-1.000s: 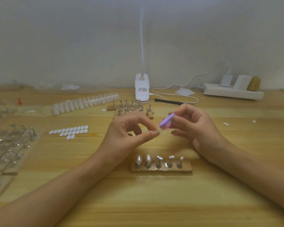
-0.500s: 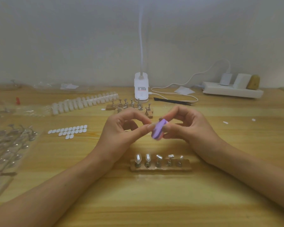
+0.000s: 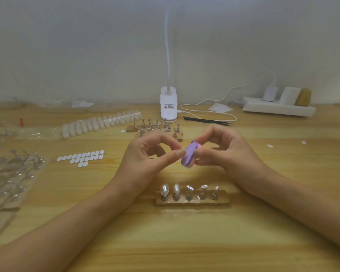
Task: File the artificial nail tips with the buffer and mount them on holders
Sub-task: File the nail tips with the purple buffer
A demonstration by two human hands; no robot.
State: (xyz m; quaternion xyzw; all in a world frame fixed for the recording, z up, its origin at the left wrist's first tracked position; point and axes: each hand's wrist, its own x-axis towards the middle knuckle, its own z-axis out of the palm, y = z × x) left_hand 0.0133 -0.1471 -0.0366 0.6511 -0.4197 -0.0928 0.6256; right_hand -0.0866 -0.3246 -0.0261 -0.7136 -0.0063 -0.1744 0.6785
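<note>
Nail tips (image 3: 164,189), clear and glossy, sit on the two leftmost of five metal holders (image 3: 188,194) standing in a wooden block (image 3: 192,201), the nearest thing on a pale wood worktop (image 3: 175,242); whether the other three carry tips is too small to tell. Just beyond the block, two bare hands meet above the worktop. The left hand (image 3: 145,158) presses thumb and forefinger together in a pinching grip, seemingly on one nail tip, almost hidden where it meets the buffer. The right hand (image 3: 228,152) pinches the small purple buffer (image 3: 187,157) between thumb and fingers, tilted steeply on end against the left fingertips. Such a tip is probably very light, thin, springy and slippery, apt to flick away, so it is best held by its sides near the base, leaving the edge free. Farther off, to the left, lie white adhesive tabs (image 3: 82,157), then a strip of unused tips (image 3: 100,123), spare holders (image 3: 155,126), a white lamp base (image 3: 168,105) and, to the right, a power strip (image 3: 277,108). Compared with a second ago, the buffer has swung down from a flatter, higher position, closer to the left fingertips; the block has not moved
</note>
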